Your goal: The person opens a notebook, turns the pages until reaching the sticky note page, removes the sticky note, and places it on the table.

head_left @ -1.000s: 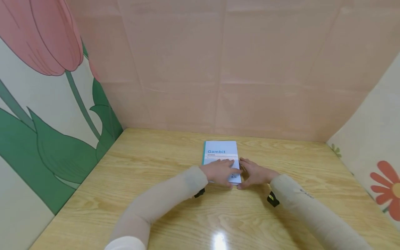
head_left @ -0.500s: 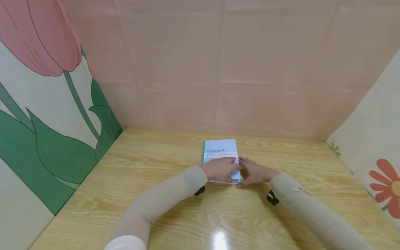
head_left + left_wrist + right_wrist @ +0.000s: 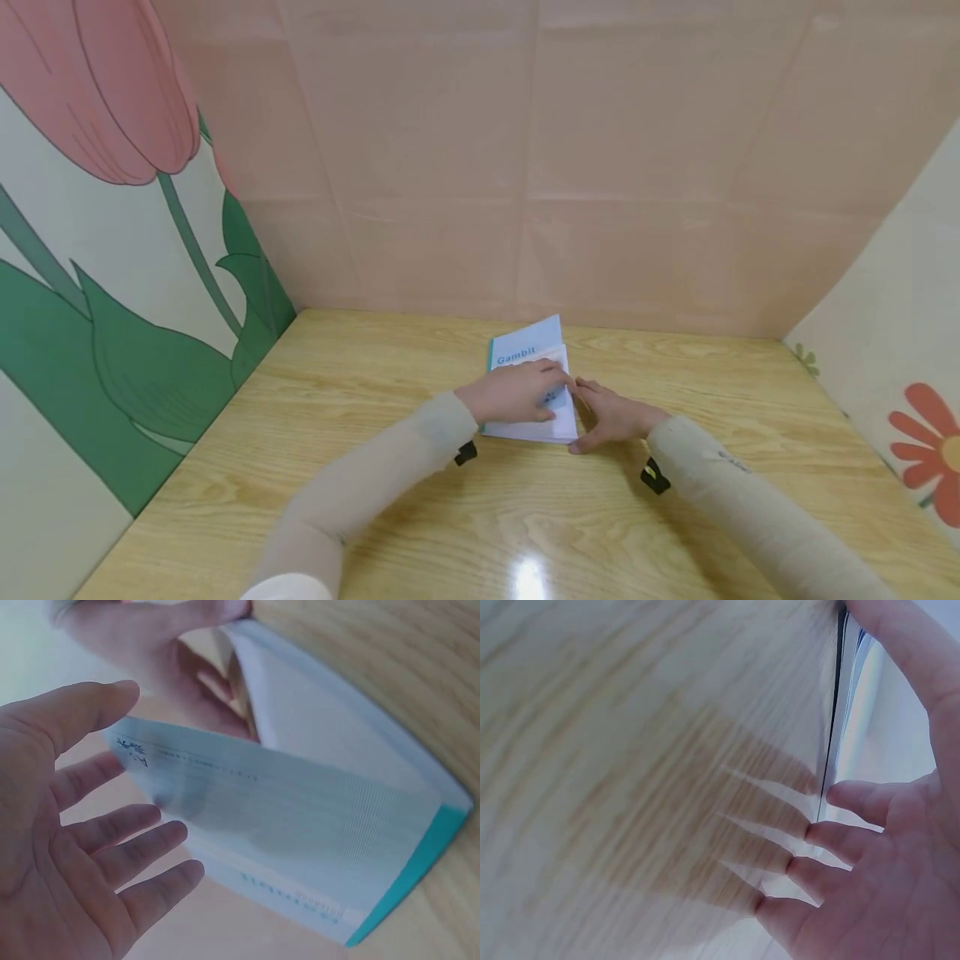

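Note:
A notebook [image 3: 517,343] with a white cover, blue "Gambit" lettering and a teal spine lies on the table. Its front cover [image 3: 285,817] is lifted along the right side, baring white pages [image 3: 322,712]. My left hand [image 3: 510,393] is over the cover; in the left wrist view its fingers are spread, with the thumb and index finger at the cover's raised corner. At the notebook's right edge is my right hand [image 3: 618,417], its thumb by the near corner. In the right wrist view its fingertips [image 3: 776,911] rest on the wood.
The wooden table [image 3: 390,517] reaches back to a pink wall covering [image 3: 420,167]. A tulip mural [image 3: 112,92] covers the left wall, and a red flower [image 3: 933,450] is painted on the right one.
The notebook's cover has risen from flat to a tilt, opening toward the left. My left hand has shifted slightly left with it, while the right hand has stayed in place.

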{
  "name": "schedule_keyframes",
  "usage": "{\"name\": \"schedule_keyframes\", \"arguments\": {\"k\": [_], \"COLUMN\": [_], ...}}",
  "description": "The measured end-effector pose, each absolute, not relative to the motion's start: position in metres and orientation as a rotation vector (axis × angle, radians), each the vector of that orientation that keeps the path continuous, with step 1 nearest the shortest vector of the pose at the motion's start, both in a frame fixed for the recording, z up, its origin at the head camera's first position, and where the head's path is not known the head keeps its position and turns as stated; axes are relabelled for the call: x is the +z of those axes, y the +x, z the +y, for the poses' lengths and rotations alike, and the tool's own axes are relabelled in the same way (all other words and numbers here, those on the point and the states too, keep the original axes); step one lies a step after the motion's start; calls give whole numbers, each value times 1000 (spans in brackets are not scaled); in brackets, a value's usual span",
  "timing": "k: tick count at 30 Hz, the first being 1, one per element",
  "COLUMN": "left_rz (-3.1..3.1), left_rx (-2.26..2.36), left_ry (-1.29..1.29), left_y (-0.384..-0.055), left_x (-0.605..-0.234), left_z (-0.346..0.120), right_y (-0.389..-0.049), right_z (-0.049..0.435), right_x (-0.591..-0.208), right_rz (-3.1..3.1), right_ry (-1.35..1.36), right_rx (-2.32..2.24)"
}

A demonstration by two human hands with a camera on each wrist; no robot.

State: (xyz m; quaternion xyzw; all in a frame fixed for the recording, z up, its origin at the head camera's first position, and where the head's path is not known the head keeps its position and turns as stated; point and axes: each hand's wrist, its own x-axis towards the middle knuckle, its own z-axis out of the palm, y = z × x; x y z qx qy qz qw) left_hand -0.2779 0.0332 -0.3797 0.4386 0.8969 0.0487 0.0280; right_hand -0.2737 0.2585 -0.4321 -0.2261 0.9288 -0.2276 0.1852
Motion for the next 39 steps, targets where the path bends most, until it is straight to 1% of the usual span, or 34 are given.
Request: {"name": "schedule_keyframes", "arguments": {"k": [11,20,29,34,39], "left_rz": [2875,2916,2938,2934,2901], "left_rx": [313,545,749,797,842], "left_ry": [1251,1101,945,902,805], "left_y": [-273,-267,-266,-269,-272], "left_x": [-355,-348,-351,-359,-372], "left_z": [-4,-46,-97,-123,-143], "right_y": [-279,-280,-279,-277,-276], "right_z": [260,260,260,260,261], "right_x": [-438,-440,-436,-434,-433], "right_rz": [2637,2627,2631,2619,2608], "right_ry": [-614,-598,-615,-626,-626], "right_rx": [-571,-585,-581,-591,-601]}}
